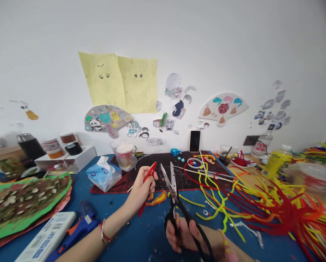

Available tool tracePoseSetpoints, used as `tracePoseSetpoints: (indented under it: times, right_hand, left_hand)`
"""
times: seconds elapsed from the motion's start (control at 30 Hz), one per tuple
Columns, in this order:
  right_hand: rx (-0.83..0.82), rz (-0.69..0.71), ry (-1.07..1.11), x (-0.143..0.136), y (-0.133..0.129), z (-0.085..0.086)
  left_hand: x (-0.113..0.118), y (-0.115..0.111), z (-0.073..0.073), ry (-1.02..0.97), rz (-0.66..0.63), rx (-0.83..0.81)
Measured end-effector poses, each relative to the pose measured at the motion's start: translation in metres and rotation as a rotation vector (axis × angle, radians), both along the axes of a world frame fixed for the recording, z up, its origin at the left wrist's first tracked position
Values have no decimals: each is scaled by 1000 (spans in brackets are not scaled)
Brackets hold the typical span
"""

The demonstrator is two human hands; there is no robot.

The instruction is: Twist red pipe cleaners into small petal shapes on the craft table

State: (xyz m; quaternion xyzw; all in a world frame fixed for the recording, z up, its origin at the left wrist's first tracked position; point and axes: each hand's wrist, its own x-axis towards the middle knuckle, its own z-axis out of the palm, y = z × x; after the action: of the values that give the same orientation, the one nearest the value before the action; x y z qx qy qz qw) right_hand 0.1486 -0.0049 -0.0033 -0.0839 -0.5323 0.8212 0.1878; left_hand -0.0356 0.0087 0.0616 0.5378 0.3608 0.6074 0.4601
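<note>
My left hand (141,185) is closed around a red pipe cleaner (143,208) that looks doubled over, its ends sticking out above and below the fingers. To its right, my right hand (182,233) grips black-handled scissors (174,198), with fingers through the loops. The blades point away from me and stand apart, with nothing visible between them. An orange and yellow pipe cleaner piece (159,198) lies on the table just beyond the left wrist. Loose yellow pipe cleaners (220,203) are spread right of the scissors.
A pile of red, yellow and orange pipe cleaners (283,207) covers the right side. A tissue pack (104,174), blue glue gun (79,229) and white box (47,238) lie left. A phone (194,141) leans on the wall; a yellow bottle (277,162) stands right.
</note>
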Motion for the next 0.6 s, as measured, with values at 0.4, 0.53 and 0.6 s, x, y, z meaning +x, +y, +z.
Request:
tracePoseSetpoints:
  times: [0.4, 0.53, 0.6]
  right_hand:
    - [-191, 204, 18, 4, -1, 8]
    - [-183, 230, 22, 5, -1, 3]
    - [-184, 233, 20, 4, -1, 2]
  left_hand:
    - [-1, -4, 1, 26, 1, 55]
    - [-3, -2, 0, -9, 31, 47]
    - [-1, -3, -1, -19, 23, 22]
